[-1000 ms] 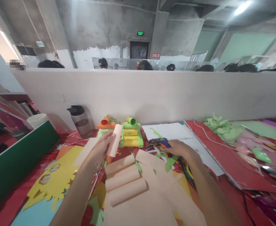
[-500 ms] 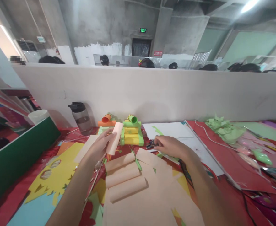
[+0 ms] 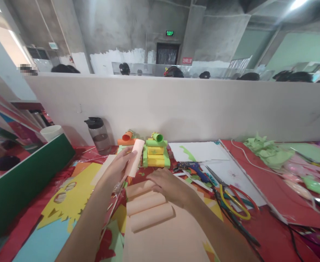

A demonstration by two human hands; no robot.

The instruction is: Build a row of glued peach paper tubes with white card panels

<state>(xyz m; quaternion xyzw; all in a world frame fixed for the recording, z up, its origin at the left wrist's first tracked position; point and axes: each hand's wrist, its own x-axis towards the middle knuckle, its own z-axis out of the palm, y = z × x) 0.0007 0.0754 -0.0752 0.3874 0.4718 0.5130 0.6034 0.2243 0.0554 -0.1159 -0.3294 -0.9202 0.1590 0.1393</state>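
Note:
My left hand [image 3: 121, 162] is closed around a peach paper roll [image 3: 135, 158], held tilted above the table. My right hand [image 3: 168, 183] reaches over the right end of the uppermost loose paper roll [image 3: 136, 190]; its fingers are slightly apart and I see nothing lifted in them. Below that lie a second peach roll [image 3: 146, 203] and a third one [image 3: 152, 217], side by side on a flat peach sheet [image 3: 160, 243]. Behind the hands stand a green and yellow paper model [image 3: 156, 151] and an orange-topped paper model [image 3: 127, 140], partly hidden by my left hand.
Scissors with yellow and red handles [image 3: 232, 196] and a blue glue gun [image 3: 196, 169] lie to the right. A water bottle [image 3: 98, 136] stands at the back left, near a green board [image 3: 31, 174]. Yellow cut paper [image 3: 67, 196] lies left. A white partition [image 3: 192, 109] closes the back.
My right hand has moved left from the glue gun to the paper rolls, uncovering the glue gun and scissors. My left hand still holds its roll.

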